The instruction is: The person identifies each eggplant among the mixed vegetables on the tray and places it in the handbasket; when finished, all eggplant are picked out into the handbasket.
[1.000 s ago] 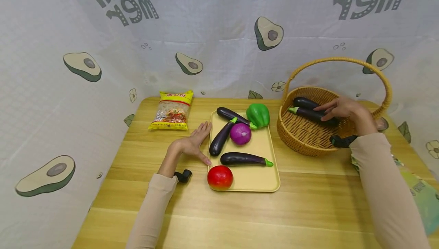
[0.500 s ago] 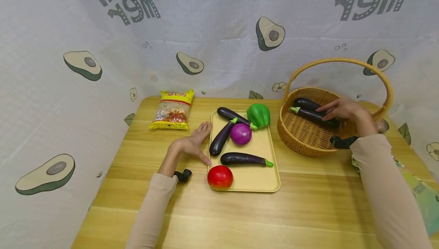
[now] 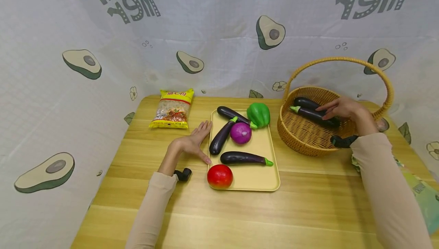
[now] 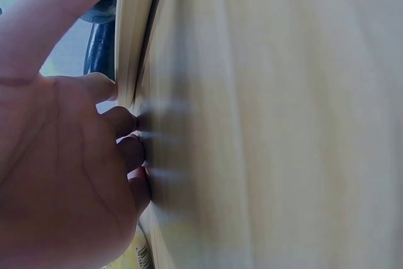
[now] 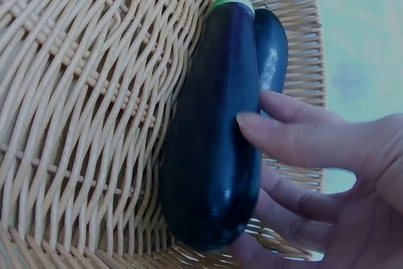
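My left hand (image 3: 190, 145) rests at the left edge of the yellow tray (image 3: 255, 182), fingers spread and thumb tip at the rim. Its fingertips meet the table by the tray's side in the left wrist view. On the tray lie three eggplants, one of them the front eggplant (image 3: 243, 158), with a purple onion (image 3: 241, 133), a green bell pepper (image 3: 258, 115) and a red tomato-like fruit (image 3: 220, 176). My right hand (image 3: 344, 110) reaches into the wicker basket (image 3: 302, 146). Its thumb touches the nearer eggplant (image 5: 214, 130), fingers loosely beside it; a second eggplant (image 5: 272, 48) lies behind.
A yellow food packet (image 3: 172, 110) lies at the table's back left. The basket's tall handle (image 3: 337, 59) arches above the right hand. A green patterned bag (image 3: 420, 192) sits at the right edge, partly behind the right sleeve. A printed curtain (image 3: 226, 51) hangs behind the table.
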`<state>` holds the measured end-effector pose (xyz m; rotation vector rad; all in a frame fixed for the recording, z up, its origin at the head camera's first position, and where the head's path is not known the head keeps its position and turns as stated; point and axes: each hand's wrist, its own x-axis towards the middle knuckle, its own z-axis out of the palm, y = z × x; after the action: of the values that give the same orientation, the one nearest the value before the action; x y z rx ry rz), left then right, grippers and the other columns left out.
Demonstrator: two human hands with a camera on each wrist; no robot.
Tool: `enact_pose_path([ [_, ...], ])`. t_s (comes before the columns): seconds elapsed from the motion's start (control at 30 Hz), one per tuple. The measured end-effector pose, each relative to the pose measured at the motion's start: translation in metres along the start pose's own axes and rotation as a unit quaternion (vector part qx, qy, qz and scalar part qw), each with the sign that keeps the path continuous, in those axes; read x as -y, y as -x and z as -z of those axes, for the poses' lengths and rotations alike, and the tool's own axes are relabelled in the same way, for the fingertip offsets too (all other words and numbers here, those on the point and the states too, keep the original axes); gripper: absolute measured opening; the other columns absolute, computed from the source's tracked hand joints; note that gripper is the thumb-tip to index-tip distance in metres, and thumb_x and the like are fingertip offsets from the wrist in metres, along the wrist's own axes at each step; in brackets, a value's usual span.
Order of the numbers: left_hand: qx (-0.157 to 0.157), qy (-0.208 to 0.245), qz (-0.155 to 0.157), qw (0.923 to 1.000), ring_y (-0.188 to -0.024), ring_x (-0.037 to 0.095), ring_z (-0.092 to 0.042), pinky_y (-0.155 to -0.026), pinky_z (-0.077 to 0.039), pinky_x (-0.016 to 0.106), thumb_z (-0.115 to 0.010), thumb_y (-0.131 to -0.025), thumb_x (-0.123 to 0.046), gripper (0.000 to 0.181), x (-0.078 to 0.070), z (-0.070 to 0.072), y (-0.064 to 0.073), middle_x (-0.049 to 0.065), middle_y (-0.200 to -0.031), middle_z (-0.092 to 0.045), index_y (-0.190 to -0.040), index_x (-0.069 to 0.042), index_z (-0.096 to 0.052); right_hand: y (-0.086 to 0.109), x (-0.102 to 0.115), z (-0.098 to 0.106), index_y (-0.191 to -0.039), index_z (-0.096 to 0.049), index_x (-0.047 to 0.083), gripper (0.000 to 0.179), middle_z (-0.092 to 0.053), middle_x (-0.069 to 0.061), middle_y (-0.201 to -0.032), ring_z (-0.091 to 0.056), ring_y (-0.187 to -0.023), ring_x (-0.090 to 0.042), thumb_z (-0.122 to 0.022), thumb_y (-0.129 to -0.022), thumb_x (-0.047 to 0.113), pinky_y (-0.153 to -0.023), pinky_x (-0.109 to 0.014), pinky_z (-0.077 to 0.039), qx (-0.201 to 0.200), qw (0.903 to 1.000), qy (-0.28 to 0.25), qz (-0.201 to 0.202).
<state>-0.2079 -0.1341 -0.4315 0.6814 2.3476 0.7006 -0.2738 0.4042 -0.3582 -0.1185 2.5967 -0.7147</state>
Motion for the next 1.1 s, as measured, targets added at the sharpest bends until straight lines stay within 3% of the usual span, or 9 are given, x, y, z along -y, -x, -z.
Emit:
enact_pose_path([
  [0.17, 0.001, 0.002, -0.003, 1.0000, -0.160, 0.030, 0.024, -0.132, 0.007, 0.050, -0.094, -0.074, -0.037, 0.145, 0.001, 0.001, 0.000, 0.015, -0.172, 0.024, -0.165, -0.009, 0.015, 0.005, 0.011, 0.003, -0.145, -0.051, -0.011, 0.057, -0.056, -0.042, -0.136, -0.052, -0.125, -0.060, -0.069, -0.099, 0.018, -0.100, -0.066, -0.049, 0.009, 0.9995, 0.020, 0.021],
  [0.33, 0.000, 0.002, -0.002, 1.0000, -0.160, 0.030, 0.024, -0.132, 0.007, 0.050, -0.095, -0.073, -0.038, 0.145, 0.001, 0.001, -0.001, 0.015, -0.172, 0.024, -0.165, -0.010, 0.015, 0.022, 0.032, 0.007, -0.153, -0.039, -0.011, 0.061, -0.045, -0.040, -0.150, -0.051, -0.130, -0.058, -0.059, -0.106, 0.023, -0.099, -0.062, -0.052, 0.021, 0.9984, 0.031, 0.042],
  [0.47, 0.002, -0.001, 0.001, 1.0000, -0.160, 0.030, 0.023, -0.133, 0.006, 0.050, -0.094, -0.073, -0.039, 0.146, 0.001, 0.001, 0.000, 0.015, -0.172, 0.024, -0.165, -0.010, 0.015, 0.037, 0.051, 0.003, -0.155, -0.038, -0.009, 0.063, -0.047, -0.038, -0.150, -0.055, -0.128, -0.054, -0.059, -0.106, 0.025, -0.094, -0.057, -0.056, 0.018, 0.9965, 0.040, 0.071],
  [0.67, 0.000, -0.005, 0.001, 1.0000, -0.160, 0.030, 0.023, -0.133, 0.006, 0.050, -0.094, -0.073, -0.038, 0.145, -0.001, 0.001, 0.001, 0.016, -0.172, 0.023, -0.165, -0.009, 0.015, 0.057, 0.078, -0.014, -0.155, -0.043, -0.003, 0.059, -0.048, -0.031, -0.154, -0.055, -0.132, -0.049, -0.062, -0.105, 0.024, -0.089, -0.031, -0.057, 0.014, 0.9909, 0.043, 0.127],
  [0.73, -0.001, -0.006, 0.001, 1.0000, -0.160, 0.031, 0.023, -0.133, 0.006, 0.050, -0.094, -0.074, -0.038, 0.145, -0.001, 0.001, 0.001, 0.016, -0.172, 0.023, -0.165, -0.008, 0.014, 0.063, 0.085, -0.022, -0.155, -0.044, 0.001, 0.058, -0.050, -0.027, -0.154, -0.057, -0.133, -0.040, -0.062, -0.105, 0.023, -0.088, -0.020, -0.053, 0.011, 0.9872, 0.038, 0.155],
  [0.8, 0.000, -0.008, 0.000, 1.0000, -0.160, 0.031, 0.023, -0.132, 0.006, 0.050, -0.094, -0.074, -0.038, 0.145, -0.002, 0.001, 0.001, 0.017, -0.172, 0.023, -0.165, -0.008, 0.014, 0.069, 0.091, -0.032, -0.156, -0.045, 0.006, 0.057, -0.053, -0.022, -0.153, -0.060, -0.132, -0.020, -0.063, -0.104, 0.022, -0.089, -0.014, -0.051, 0.005, 0.9822, 0.030, 0.185],
  [0.93, 0.000, -0.011, -0.001, 0.9999, -0.160, 0.031, 0.022, -0.133, 0.005, 0.050, -0.094, -0.074, -0.038, 0.145, -0.001, 0.001, 0.001, 0.017, -0.171, 0.023, -0.165, -0.008, 0.015, 0.077, 0.103, -0.052, -0.158, -0.045, 0.013, 0.058, -0.057, -0.014, -0.150, -0.052, -0.120, 0.015, -0.064, -0.103, 0.020, -0.092, -0.013, -0.052, 0.001, 0.9704, 0.014, 0.241],
  [1.0, 0.000, -0.013, -0.001, 0.9999, -0.160, 0.031, 0.023, -0.133, 0.005, 0.050, -0.094, -0.074, -0.039, 0.145, -0.001, 0.001, 0.001, 0.017, -0.171, 0.023, -0.165, -0.009, 0.015, 0.080, 0.108, -0.061, -0.157, -0.045, 0.014, 0.058, -0.055, -0.012, -0.152, -0.050, -0.118, 0.017, -0.064, -0.103, 0.019, -0.093, -0.014, -0.052, -0.001, 0.9645, 0.005, 0.264],
  [1.1, 0.000, -0.014, -0.001, 0.9999, -0.160, 0.031, 0.023, -0.133, 0.005, 0.050, -0.094, -0.074, -0.039, 0.145, -0.001, 0.001, 0.001, 0.017, -0.171, 0.023, -0.165, -0.009, 0.015, 0.081, 0.115, -0.077, -0.156, -0.048, 0.017, 0.056, -0.056, -0.009, -0.152, -0.056, -0.119, 0.007, -0.065, -0.103, 0.020, -0.094, -0.020, -0.053, -0.007, 0.9580, 0.004, 0.287],
])
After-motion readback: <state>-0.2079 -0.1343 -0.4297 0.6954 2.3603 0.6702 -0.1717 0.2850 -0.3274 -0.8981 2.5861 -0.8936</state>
